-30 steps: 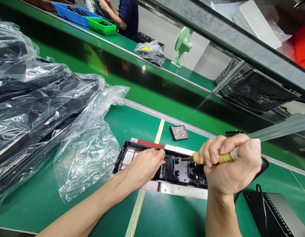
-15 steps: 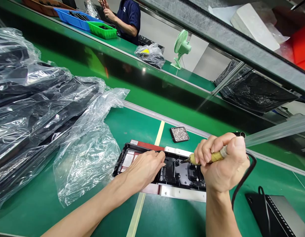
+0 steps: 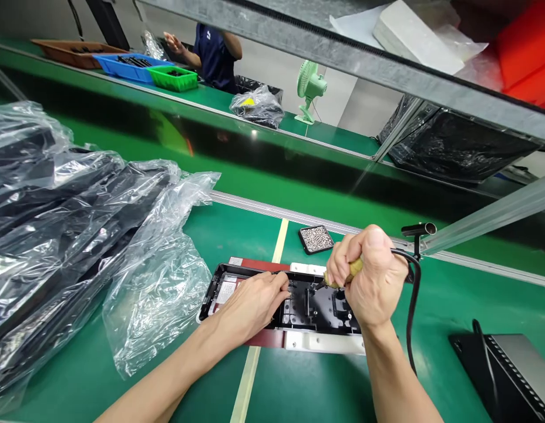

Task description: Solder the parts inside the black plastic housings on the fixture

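In the head view, my right hand point(image 3: 372, 276) is closed around the yellow handle of a corded soldering iron point(image 3: 355, 268). The iron's thin tip points down into a long black plastic housing point(image 3: 325, 314). My left hand point(image 3: 261, 299) reaches across the housing's left part, its fingers bent and pressed together over the inside; what they hold, if anything, is hidden. Under the housing lies a fixture with dark red and white blocks point(image 3: 316, 342). Behind it sits a small black tray point(image 3: 315, 239) full of tiny silver metal pieces.
Clear plastic bags with black parts point(image 3: 91, 235) pile up at left. A metal tube holder point(image 3: 419, 229) stands at right, near a black and grey box point(image 3: 505, 370). Across a green barrier are a fan point(image 3: 310, 88), bins point(image 3: 173, 78) and another person point(image 3: 215, 56). A shelf point(image 3: 343, 56) hangs overhead.
My right hand and the iron have shifted left along the housing, uncovering the tube holder. My left hand stays nearly in place. The view has tilted a little; the other person's arms have moved.
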The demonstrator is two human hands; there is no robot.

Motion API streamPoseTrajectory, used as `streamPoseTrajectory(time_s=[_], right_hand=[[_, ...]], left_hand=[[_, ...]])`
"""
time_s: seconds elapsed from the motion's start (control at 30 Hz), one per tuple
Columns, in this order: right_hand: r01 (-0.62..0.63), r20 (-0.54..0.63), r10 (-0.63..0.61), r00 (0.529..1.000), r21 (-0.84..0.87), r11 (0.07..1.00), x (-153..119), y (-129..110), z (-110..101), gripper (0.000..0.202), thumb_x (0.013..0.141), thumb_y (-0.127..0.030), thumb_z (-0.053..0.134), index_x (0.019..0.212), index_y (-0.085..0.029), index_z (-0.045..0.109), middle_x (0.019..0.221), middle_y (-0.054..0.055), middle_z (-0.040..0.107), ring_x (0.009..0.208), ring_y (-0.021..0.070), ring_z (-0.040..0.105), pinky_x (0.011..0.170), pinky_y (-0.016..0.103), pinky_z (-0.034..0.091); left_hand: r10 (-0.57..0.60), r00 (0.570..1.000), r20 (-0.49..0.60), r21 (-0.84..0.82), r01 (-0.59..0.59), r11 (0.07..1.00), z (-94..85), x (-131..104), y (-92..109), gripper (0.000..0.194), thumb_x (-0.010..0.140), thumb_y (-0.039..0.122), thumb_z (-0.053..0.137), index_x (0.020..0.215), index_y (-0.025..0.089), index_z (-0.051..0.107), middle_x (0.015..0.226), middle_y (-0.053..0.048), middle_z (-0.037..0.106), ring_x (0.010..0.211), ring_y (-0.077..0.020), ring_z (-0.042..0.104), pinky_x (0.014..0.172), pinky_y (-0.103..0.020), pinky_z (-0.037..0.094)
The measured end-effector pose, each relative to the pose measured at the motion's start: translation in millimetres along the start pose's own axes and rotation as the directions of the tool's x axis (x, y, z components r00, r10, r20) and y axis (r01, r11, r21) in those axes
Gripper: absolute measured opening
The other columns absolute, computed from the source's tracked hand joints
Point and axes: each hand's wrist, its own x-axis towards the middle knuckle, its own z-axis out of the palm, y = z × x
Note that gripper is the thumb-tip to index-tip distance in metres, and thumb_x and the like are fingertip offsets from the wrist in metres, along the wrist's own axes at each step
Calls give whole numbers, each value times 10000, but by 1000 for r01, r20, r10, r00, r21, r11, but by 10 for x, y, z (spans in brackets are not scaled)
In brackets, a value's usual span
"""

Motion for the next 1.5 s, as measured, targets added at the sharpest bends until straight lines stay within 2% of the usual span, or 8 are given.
streamPoseTrajectory(time_s=[0.27,0.57,1.03,1.27,1.4,1.5], right_hand=[[-11,68,9,998,26,1000,3,65,-73,411,1028,-425,510,679,-214,461,518,-68,450,396,70,430,385,236,357],[49,89,-46,995,-32,998,-16,107,-74,448,1021,-421,522,632,-210,455,584,-41,421,492,77,394,449,241,352],[-5,100,11,995,-64,998,-28,122,-100,443,1016,-450,517,640,-231,435,567,-52,397,487,87,391,459,253,358],[-14,114,23,993,-75,997,-28,121,-104,414,1017,-452,505,666,-243,442,557,-56,416,479,99,409,453,263,381],[-35,122,42,992,-60,998,-20,116,-118,402,1020,-464,491,686,-244,446,547,-58,427,481,106,421,471,270,397],[-1,126,14,992,-106,994,8,92,-142,414,1026,-458,477,678,-234,476,582,-41,466,528,111,457,519,277,407]], left_hand=[[-30,999,39,-46,32,998,-55,-3,33,160,1062,277,395,937,219,477,862,-20,622,745,-189,580,692,-299,414],[-51,997,52,-67,55,996,-92,-13,67,148,1060,276,400,938,226,468,867,-4,604,757,-178,562,712,-295,398],[-66,996,68,-73,71,995,-75,-2,53,158,1061,290,401,924,229,450,854,-6,605,774,-187,577,718,-307,405],[-76,995,68,-87,82,993,-83,-11,66,161,1056,293,405,949,220,500,874,-32,641,810,-205,628,744,-317,453],[-89,996,26,-64,90,994,-148,-13,141,216,1066,300,362,941,223,520,849,-36,636,787,-205,609,728,-319,438],[-132,990,-44,-108,127,986,-276,35,244,283,1081,336,331,893,225,511,808,-9,613,726,-177,571,704,-305,411]])
